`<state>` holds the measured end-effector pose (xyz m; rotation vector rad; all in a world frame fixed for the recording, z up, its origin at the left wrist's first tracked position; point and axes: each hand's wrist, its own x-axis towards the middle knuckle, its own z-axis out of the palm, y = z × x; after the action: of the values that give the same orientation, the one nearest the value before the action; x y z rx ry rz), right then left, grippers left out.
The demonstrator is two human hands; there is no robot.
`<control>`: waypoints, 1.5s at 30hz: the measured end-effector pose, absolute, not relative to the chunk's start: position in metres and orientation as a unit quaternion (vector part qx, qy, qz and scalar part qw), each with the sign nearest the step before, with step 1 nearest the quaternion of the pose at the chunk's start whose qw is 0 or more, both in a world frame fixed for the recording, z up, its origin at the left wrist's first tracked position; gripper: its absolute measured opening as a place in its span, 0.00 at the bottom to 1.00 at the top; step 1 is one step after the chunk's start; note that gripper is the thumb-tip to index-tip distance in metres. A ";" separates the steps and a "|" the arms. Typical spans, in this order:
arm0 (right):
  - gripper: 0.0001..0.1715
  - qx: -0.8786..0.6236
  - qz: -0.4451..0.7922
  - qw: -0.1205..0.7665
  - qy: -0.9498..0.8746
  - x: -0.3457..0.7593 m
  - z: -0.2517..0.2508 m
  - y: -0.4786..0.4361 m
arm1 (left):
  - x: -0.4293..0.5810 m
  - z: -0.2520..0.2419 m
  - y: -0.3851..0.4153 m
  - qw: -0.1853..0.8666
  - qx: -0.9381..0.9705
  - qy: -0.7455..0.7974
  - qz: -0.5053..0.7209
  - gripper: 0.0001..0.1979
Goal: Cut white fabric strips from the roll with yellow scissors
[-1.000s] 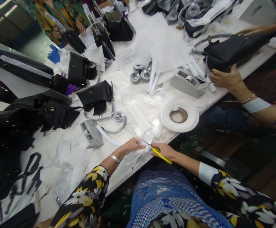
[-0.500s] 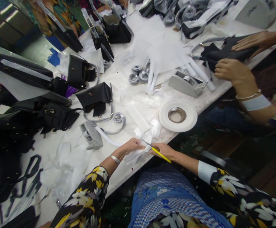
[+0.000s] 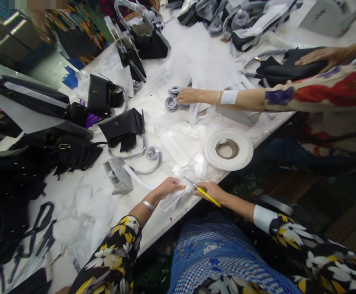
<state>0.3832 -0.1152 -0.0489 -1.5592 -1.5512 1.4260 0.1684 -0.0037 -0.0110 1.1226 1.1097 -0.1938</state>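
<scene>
At the table's near edge my left hand [image 3: 171,186] is closed, pinching a thin white translucent sheet [image 3: 173,201] that hangs down beneath it. Just to its right, my right hand [image 3: 211,191] is wrapped round yellow-handled scissors [image 3: 208,197]. Their metal blades point up and left, close to the sheet between my hands; whether they touch it I cannot tell. Small cut white pieces [image 3: 200,165] lie just beyond my hands. A large roll of white tape [image 3: 242,153] lies flat beyond my right hand.
Left of my hands stands a grey tape dispenser [image 3: 118,175]; behind it lies a black handbag [image 3: 122,127]. A co-worker's hand [image 3: 188,96] reaches in from the right over small coiled straps [image 3: 171,103]. Another hand rests on black material [image 3: 290,65] at the far right.
A co-worker's arm has stretched leftward across the table to the coiled straps. The scissor blades show more apart from my left hand, which has shifted very slightly. My right hand keeps its grip.
</scene>
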 end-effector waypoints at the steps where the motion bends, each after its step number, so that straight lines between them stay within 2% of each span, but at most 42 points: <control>1: 0.25 -0.591 0.524 0.257 -0.556 0.383 -0.048 -0.114 | 0.168 -0.011 -0.005 0.700 0.511 0.493 -0.084 0.26; 8: 0.25 -0.560 0.560 0.263 -0.551 0.380 -0.028 -0.112 | 0.159 -0.002 -0.011 0.672 0.519 0.523 -0.075 0.27; 14: 0.25 -0.555 0.567 0.207 -0.573 0.380 -0.021 -0.125 | 0.146 0.008 -0.010 0.719 0.499 0.482 -0.036 0.25; 20: 0.32 -0.536 0.679 0.361 -0.349 0.349 -0.009 -0.113 | 0.145 0.023 -0.021 0.764 0.517 0.382 -0.054 0.23; 24: 0.33 -0.524 0.695 0.415 -0.266 0.331 0.003 -0.100 | 0.143 0.029 -0.030 0.759 0.541 0.357 -0.056 0.21; 29: 0.33 -0.556 0.640 0.431 -0.309 0.327 0.006 -0.088 | 0.134 0.025 -0.034 0.769 0.513 0.377 -0.068 0.21; 38: 0.26 -0.588 0.529 0.431 -0.434 0.295 -0.003 -0.072 | 0.099 0.012 -0.034 0.737 0.519 0.425 -0.081 0.24; 45: 0.23 -0.648 0.428 0.395 -0.490 0.265 -0.009 -0.074 | 0.080 0.017 -0.040 0.731 0.519 0.436 -0.074 0.25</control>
<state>0.2653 -0.0738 -0.0092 -1.6436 -1.2430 1.0845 0.0795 -0.0400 0.0166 1.1413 0.9604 -0.1640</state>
